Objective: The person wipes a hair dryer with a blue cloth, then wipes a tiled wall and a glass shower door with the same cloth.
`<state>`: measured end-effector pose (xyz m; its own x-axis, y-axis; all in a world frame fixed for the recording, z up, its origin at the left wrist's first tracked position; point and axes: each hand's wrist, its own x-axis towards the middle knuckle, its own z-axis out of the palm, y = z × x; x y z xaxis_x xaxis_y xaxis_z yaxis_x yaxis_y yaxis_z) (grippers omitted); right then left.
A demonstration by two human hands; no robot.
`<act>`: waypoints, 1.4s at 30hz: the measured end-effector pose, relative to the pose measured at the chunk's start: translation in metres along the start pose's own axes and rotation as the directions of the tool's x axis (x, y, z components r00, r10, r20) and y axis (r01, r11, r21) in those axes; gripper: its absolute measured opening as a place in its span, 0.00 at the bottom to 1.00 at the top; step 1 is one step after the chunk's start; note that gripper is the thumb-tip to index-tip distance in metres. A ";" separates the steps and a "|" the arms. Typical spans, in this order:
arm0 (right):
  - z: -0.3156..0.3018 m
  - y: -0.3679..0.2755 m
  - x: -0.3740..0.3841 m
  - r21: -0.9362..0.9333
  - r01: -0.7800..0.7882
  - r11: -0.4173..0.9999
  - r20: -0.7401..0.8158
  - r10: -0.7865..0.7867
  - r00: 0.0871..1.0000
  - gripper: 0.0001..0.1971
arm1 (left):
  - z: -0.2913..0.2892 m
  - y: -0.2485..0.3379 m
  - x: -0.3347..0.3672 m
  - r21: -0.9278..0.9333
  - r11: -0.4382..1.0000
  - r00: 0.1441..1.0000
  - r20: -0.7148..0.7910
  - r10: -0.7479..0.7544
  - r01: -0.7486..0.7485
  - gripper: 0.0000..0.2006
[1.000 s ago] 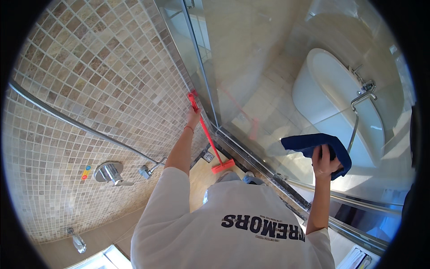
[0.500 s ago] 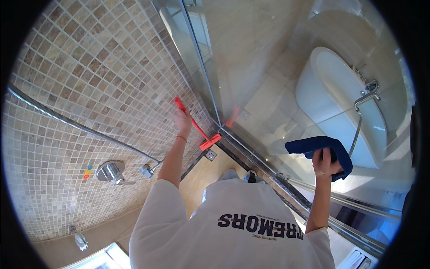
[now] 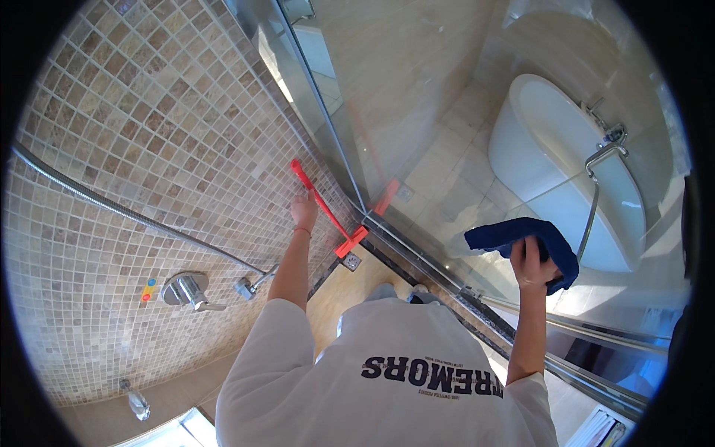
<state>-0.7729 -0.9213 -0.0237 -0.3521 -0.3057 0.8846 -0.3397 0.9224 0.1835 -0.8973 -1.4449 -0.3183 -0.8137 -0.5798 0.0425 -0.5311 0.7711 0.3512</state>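
Note:
A red squeegee [image 3: 324, 205] leans in the corner by the mosaic wall, its handle up and its blade end low, near the floor drain. My left hand [image 3: 303, 211] is beside the handle, its fingers loosened. The whole handle shows in front of them; whether fingertips still touch it is hard to see. My right hand [image 3: 530, 267] grips a folded dark blue cloth [image 3: 547, 232] up by the glass panel [image 3: 439, 186]. Whether the cloth touches the glass cannot be made out.
On the left mosaic wall [image 3: 156, 119] are a shower mixer [image 3: 186, 289] and a metal hose [image 3: 112, 205]. A drain [image 3: 351, 261] lies in the floor corner. Beyond the glass stands a white bathtub [image 3: 536, 141] with a chrome tap [image 3: 607, 153]. A metal rail [image 3: 596, 339] runs at right.
My left hand's fingers have come away from around the squeegee handle, which now shows along its length. My right hand and the cloth have shifted slightly left and up.

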 end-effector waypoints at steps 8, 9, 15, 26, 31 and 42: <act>-0.004 -0.004 0.007 0.094 0.002 0.996 0.063 -0.008 0.998 0.15 | -0.042 0.077 -0.096 -0.630 0.675 0.565 0.419 0.711 -0.384 0.18; -0.005 -0.003 0.003 0.140 -0.065 0.988 0.067 0.056 0.996 0.13 | -0.092 0.128 -0.135 -0.761 0.623 0.386 0.528 0.756 -0.180 0.15; -0.005 -0.012 -0.009 0.419 -0.771 0.479 0.552 0.540 0.636 0.18 | -0.184 0.240 -0.292 -0.966 0.257 0.212 0.247 0.946 -0.020 0.19; -0.046 0.000 -0.009 0.211 -0.187 0.959 0.092 0.171 0.981 0.17 | -0.190 0.316 -0.277 -0.999 0.026 0.782 -0.020 0.623 -0.046 0.15; -0.076 0.001 -0.012 -0.056 -0.330 0.942 -0.077 0.325 0.942 0.16 | -0.216 0.332 -0.254 -0.834 0.223 0.688 -0.233 0.687 -0.505 0.15; -0.123 0.026 0.041 -0.189 -0.364 0.912 -0.206 0.326 0.923 0.15 | -0.303 0.369 -0.262 -0.590 0.174 0.507 -0.463 0.727 -0.789 0.14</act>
<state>-0.6889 -0.8810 0.0705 -0.2556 0.0673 0.9644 -0.0169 0.9971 -0.0740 -0.8081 -1.0880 0.0834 -0.6888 0.1448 0.7103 0.6889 0.4358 0.5792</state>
